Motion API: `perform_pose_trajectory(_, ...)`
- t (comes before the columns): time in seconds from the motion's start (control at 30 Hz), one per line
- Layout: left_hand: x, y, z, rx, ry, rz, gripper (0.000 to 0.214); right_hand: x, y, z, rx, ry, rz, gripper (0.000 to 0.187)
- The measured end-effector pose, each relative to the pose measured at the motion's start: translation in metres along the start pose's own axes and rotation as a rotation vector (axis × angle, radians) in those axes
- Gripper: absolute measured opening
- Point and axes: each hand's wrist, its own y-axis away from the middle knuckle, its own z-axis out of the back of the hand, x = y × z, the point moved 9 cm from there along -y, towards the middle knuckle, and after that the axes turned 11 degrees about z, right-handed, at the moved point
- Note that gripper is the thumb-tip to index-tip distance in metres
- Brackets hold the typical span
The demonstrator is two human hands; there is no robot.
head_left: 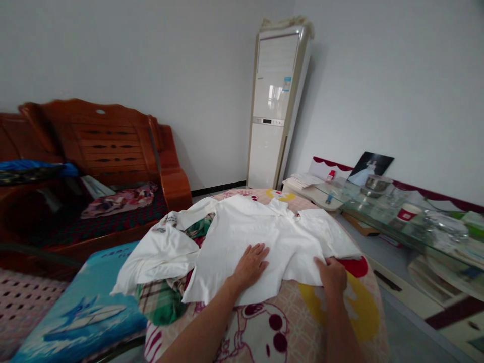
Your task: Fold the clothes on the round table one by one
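Note:
A white shirt lies spread on a round table with a patterned cover. Its collar points away from me. My left hand rests flat on the shirt's middle, fingers stretched out. At the shirt's right edge, my right hand pinches the fabric near the side, its fingers partly hidden. To the left, another white garment lies bunched over a green plaid cloth, and the spread shirt's left side overlaps this pile.
A wooden sofa with clothes on its seat stands at left, near a blue printed cushion. A tall air conditioner fills the corner. Along the right runs a glass-topped cabinet holding a paper cup and a photo.

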Motion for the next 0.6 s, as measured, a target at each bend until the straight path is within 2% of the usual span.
perform_pose_trajectory(0.13,-0.008,0.001,-0.001,0.003,0.019,-0.025,0.051,0.006,-0.003,0.004,-0.009,-0.013,0.015,0.037)
perform_pose_trajectory(0.3,-0.026,0.005,-0.008,0.073,0.053,-0.173,0.049,-0.007,-0.01,0.048,-0.295,-0.046,-0.063,0.04)
perform_pose_trajectory(0.37,-0.029,0.006,-0.01,0.096,0.047,-0.184,0.049,-0.01,-0.013,0.056,-0.337,-0.042,-0.075,0.041)
perform_pose_trajectory(0.47,-0.035,0.008,-0.01,0.11,0.037,-0.196,0.05,-0.007,-0.014,0.047,-0.257,0.041,-0.05,0.039)
perform_pose_trajectory(0.53,-0.045,0.012,-0.01,0.114,0.038,-0.25,0.053,-0.001,-0.013,0.036,-0.179,0.102,0.005,0.038)
perform_pose_trajectory(0.6,-0.058,0.02,-0.013,0.136,0.034,-0.33,0.056,0.004,-0.011,0.03,-0.157,0.137,0.033,0.038)
